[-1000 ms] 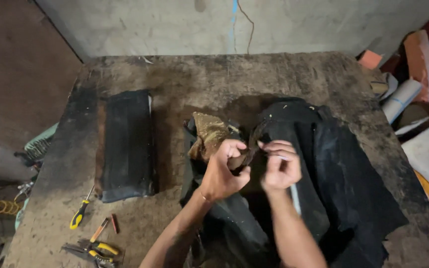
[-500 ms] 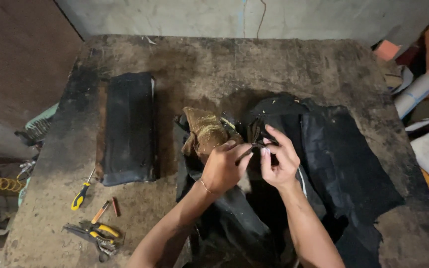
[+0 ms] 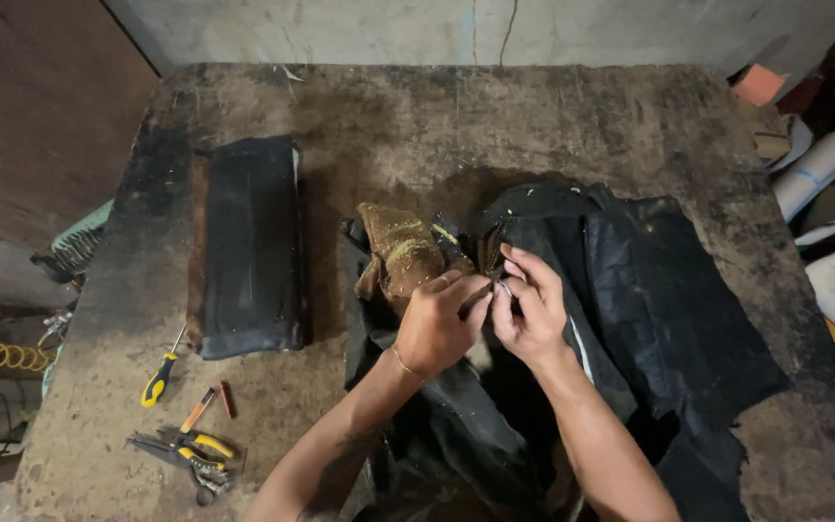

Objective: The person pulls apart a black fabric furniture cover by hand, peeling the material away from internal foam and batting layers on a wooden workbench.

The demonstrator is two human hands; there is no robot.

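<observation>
My left hand (image 3: 437, 324) and right hand (image 3: 532, 307) pinch the black cover (image 3: 630, 290) at centre, fingers closed on it; black cushion (image 3: 248, 242) at nine o'clock, pale roll (image 3: 817, 172) at two o'clock.

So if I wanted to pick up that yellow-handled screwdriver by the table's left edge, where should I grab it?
Grip the yellow-handled screwdriver by its thick yellow handle, coming straight down from above. It lies flat on the worn wooden table, thin shaft pointing away, with bare table on both sides.
</observation>
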